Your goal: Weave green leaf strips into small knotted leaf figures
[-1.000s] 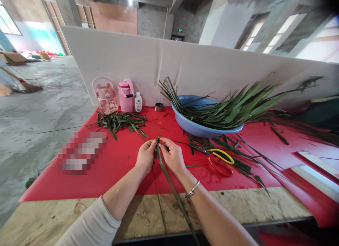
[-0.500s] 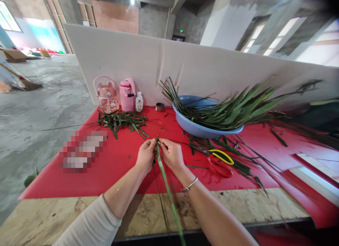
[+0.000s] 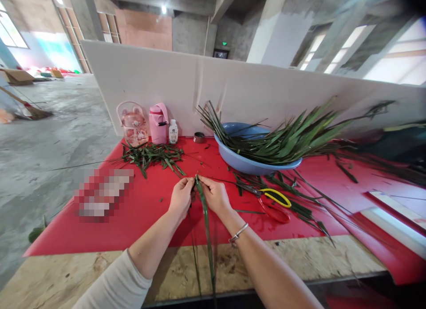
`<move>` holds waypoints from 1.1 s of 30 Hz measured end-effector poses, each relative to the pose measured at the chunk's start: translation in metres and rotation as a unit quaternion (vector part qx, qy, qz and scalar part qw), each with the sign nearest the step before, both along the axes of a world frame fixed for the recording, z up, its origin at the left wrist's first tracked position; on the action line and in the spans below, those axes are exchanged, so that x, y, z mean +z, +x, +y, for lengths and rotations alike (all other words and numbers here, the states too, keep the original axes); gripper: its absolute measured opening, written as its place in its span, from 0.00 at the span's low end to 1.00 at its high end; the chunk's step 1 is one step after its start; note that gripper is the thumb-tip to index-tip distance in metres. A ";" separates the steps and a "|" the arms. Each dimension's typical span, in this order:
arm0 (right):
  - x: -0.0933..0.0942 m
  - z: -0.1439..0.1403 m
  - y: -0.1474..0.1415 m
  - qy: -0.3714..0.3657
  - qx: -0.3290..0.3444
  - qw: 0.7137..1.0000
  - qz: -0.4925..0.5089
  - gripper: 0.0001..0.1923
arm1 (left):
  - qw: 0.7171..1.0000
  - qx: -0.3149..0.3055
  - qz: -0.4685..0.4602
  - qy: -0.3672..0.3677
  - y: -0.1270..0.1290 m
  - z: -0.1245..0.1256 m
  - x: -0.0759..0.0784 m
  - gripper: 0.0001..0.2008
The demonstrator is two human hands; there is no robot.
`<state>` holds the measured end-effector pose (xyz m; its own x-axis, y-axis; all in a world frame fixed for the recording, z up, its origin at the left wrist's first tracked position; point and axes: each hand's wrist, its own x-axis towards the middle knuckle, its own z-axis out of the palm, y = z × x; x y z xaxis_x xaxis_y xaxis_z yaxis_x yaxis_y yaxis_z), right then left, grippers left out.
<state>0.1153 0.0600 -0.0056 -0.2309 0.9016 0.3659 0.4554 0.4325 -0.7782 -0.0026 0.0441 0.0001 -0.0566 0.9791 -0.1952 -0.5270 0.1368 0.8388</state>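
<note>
My left hand [image 3: 180, 198] and right hand [image 3: 215, 195] meet fingertip to fingertip over the red table cover [image 3: 140, 211], both pinched shut on the top end of one long green leaf strip [image 3: 206, 224]. Taking the rest by size: the white partition board [image 3: 159, 82] backs the table, the blue basin [image 3: 246, 160] stands to the right heaped with long leaves [image 3: 293, 138], a scatter of leaf cuttings [image 3: 151, 154] lies at the back left before a pink jug [image 3: 159, 122], and the scissors [image 3: 273, 202] rest just right of my right wrist. The strip's long axis runs almost straight toward me, its held tip pointing away at the partition and its free length dropping past the table's near edge and out of view. I think a thinner sliver hangs beside it on the left, but the view is too soft there to be sure. To work this well, I judge the pinch should stay close to the tip, thumbs opposed, with the strip held taut so that it does not twist.
</note>
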 end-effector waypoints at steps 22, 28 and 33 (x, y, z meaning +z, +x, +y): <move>0.011 -0.010 -0.016 0.024 -0.117 0.993 0.014 0.08 | 0.996 0.025 -0.078 -0.030 0.010 0.000 -0.004 0.24; 0.009 -0.015 -0.019 0.060 -0.105 0.990 -0.076 0.11 | 0.995 0.038 -0.091 -0.022 0.006 0.001 -0.005 0.25; 0.005 -0.014 -0.016 0.086 -0.079 0.981 -0.157 0.12 | 0.997 0.055 -0.055 -0.021 0.005 0.000 -0.007 0.26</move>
<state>0.0990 0.0465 -0.0002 -0.2187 0.8666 0.4486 0.7326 0.4495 -0.5111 0.0026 0.0439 -0.0073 -0.1386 0.9592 -0.2466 -0.6287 0.1072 0.7702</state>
